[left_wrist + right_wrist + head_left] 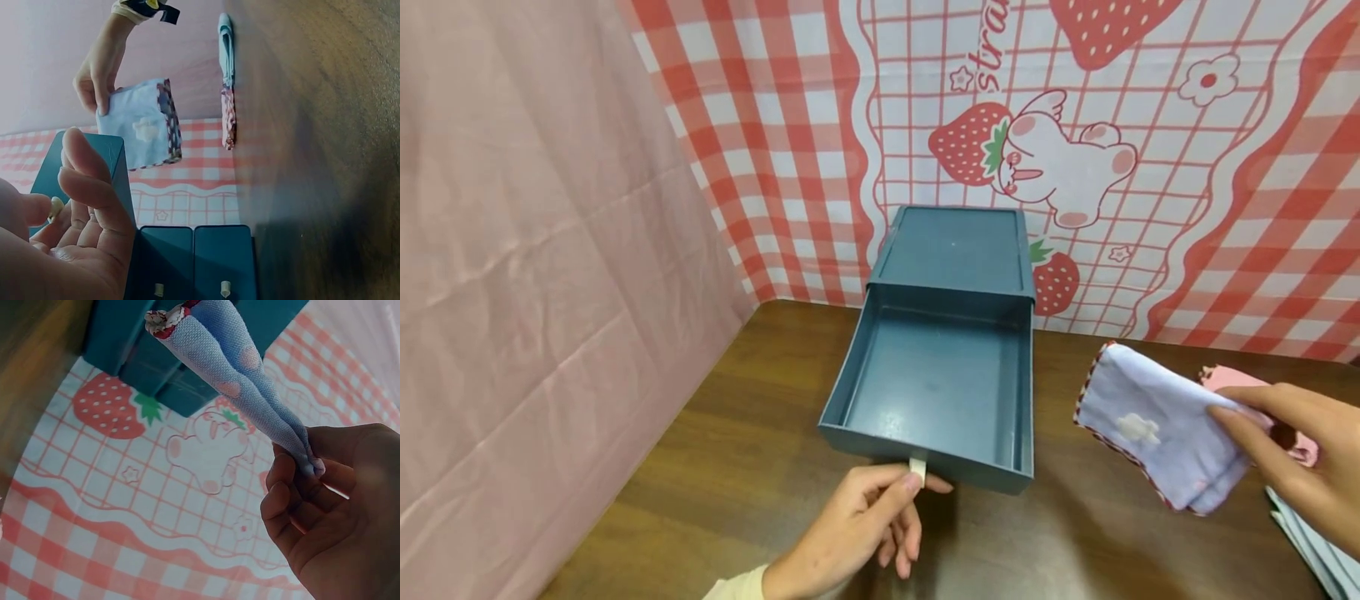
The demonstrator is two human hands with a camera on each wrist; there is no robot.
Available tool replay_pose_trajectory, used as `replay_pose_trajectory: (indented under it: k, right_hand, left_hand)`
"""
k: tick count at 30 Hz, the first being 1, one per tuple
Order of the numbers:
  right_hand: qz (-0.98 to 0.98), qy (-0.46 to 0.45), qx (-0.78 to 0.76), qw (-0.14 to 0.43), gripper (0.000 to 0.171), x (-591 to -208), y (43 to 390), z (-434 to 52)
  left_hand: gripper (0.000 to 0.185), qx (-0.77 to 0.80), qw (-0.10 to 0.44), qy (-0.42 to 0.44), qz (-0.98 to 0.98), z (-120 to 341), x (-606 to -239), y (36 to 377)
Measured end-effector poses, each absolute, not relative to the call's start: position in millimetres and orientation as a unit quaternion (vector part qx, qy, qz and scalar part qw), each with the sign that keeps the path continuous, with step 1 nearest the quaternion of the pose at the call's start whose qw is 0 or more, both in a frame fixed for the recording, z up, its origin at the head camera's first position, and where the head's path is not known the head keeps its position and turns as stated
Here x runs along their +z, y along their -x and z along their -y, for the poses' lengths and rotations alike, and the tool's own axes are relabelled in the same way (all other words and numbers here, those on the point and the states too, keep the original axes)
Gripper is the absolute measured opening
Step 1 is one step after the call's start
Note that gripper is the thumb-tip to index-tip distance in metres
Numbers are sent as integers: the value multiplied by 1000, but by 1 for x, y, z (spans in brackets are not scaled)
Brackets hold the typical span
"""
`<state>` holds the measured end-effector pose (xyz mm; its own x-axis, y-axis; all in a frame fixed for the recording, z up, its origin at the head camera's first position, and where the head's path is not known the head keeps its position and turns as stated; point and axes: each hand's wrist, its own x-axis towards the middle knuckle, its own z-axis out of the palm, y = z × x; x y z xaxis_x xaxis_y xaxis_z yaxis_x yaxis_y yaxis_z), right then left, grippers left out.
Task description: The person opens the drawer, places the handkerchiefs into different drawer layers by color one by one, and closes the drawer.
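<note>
A dark teal drawer box [955, 250] stands on the brown table [760, 433], its drawer [925, 392] pulled out towards me and holding nothing. My left hand [916, 483] pinches the drawer's small white pull tab [917, 467] between thumb and forefinger; the tab [55, 208] also shows in the left wrist view. To the right of the drawer, my right hand [1234, 427] pinches a folded pale blue cloth [1153, 425] with red trim and holds it above the table. In the right wrist view the cloth [231, 362] hangs edge-on from that hand [306, 465].
A pink cloth [1225, 379] and a pale blue one [1311, 537] lie on the table under my right hand. A pink sheet [535, 250] hangs on the left, and a strawberry-print backdrop [1075, 125] stands behind. Two more teal drawer fronts [194, 262] show in the left wrist view.
</note>
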<state>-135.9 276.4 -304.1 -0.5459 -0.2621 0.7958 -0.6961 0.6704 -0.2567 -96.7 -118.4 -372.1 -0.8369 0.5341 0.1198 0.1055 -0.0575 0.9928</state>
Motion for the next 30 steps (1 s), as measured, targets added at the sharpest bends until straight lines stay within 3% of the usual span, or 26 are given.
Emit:
replay_pose_trajectory:
  k: [10, 17, 25, 30]
  right_hand:
    - [835, -295, 296, 358, 52, -300, 121, -263]
    - [807, -313, 334, 373, 49, -298, 124, -260]
    - [816, -292, 313, 389, 65, -297, 123, -261]
    - [825, -286, 300, 385, 56, -299, 118, -263]
  left_hand:
    - [35, 688, 173, -223, -669, 121, -373, 93]
    - [34, 695, 166, -224, -662, 118, -374, 94]
    - [33, 691, 153, -238, -665, 112, -371, 96]
    - [33, 694, 153, -244, -659, 111, -371, 95]
